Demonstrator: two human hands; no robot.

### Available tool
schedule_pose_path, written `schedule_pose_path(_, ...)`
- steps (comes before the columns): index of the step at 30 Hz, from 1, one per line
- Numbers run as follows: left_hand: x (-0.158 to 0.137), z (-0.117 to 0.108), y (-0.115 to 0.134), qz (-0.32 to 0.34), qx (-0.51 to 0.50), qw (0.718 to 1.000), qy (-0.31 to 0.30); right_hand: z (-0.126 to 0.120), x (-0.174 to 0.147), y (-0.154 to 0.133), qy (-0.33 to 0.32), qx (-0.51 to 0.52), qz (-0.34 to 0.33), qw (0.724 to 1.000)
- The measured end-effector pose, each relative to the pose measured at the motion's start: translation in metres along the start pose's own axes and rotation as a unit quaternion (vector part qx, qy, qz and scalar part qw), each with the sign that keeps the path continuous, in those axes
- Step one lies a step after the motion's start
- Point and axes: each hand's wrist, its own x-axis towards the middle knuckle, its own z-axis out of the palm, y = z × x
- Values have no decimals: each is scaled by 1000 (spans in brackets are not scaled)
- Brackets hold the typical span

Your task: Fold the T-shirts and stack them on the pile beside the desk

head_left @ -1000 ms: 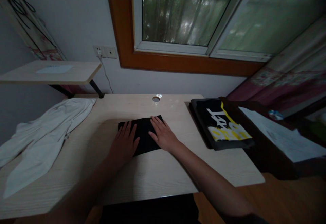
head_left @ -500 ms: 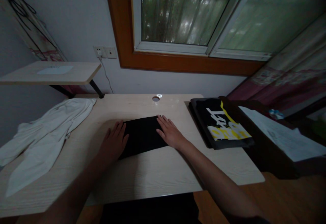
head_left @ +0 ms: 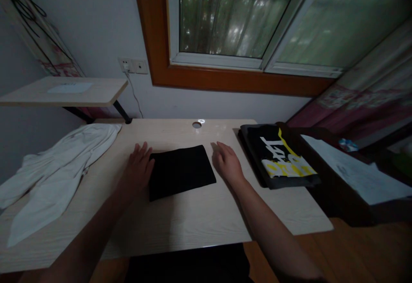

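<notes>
A black folded cloth (head_left: 182,171) lies flat on the pale wooden table (head_left: 193,223), its edges fairly straight. My left hand (head_left: 137,169) is at its left edge, fingers spread, with the thumb next to the cloth; whether it touches I cannot tell. To the right of the cloth, and apart from it, is my right hand (head_left: 228,162), turned partly on its side with the fingers loosely extended and nothing in them. What kind of garment the black cloth is does not show.
On the right stands a stack of folded dark clothes (head_left: 283,156), the top one printed white and yellow. A crumpled white garment (head_left: 64,162) lies at the left, near a raised shelf (head_left: 106,96). A cable hole (head_left: 197,125) is at the table's back.
My right hand has come off the black cloth and moved right. My left hand has slid left to the cloth's edge. The cloth stays flat in about the same place.
</notes>
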Motion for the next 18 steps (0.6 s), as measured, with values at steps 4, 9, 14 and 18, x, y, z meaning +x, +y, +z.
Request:
schedule_pose_path(4,-1,-1,51,32,14,997,-64,1,-5,-26,-22,23,-76,997)
schedule_pose_path(9,-13,15,89,110,29,989,-98,8,-14,-61,-152,27,-199,968)
schedule_pose_path(14,-17,25,82,102,28,989,-101,14,-19,-62,-232,-21,-206,950)
schedule_pose_path(18,-17,26,65,117,22,987,-105,11,-19,-56,-234,-34,-179,955)
